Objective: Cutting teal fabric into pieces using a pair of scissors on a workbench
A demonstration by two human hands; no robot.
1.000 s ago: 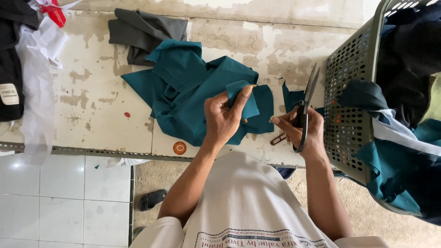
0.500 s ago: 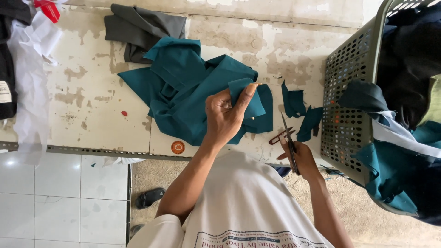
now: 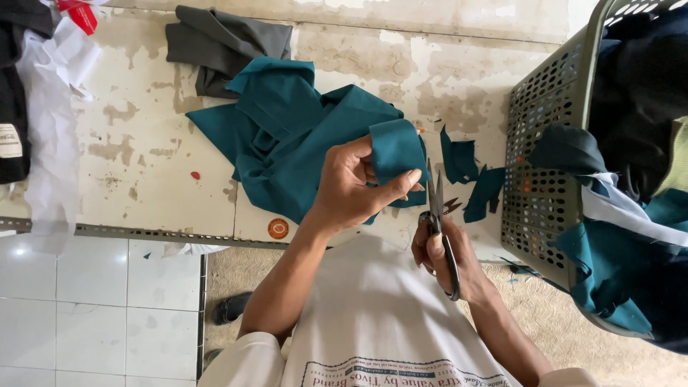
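My left hand [image 3: 355,186] pinches a folded edge of teal fabric [image 3: 398,150], lifted off a larger heap of the same teal cloth [image 3: 287,143] on the worn white table [image 3: 129,129]. My right hand [image 3: 444,258] grips black-handled scissors [image 3: 437,215], their blades pointing up just beside the held fabric edge, at the table's front edge. Small teal offcuts [image 3: 473,175] lie to the right of the scissors.
A grey perforated laundry basket [image 3: 545,165] full of dark and teal cloth stands at the right. Grey cloth [image 3: 222,46] lies at the back of the table. White and black garments [image 3: 43,107] hang at the left. An orange round disc [image 3: 278,228] sits near the table edge.
My right hand has brought the scissors from the right in toward the teal piece, blades now upright beside it. My left hand has shifted its hold on the fabric edge.
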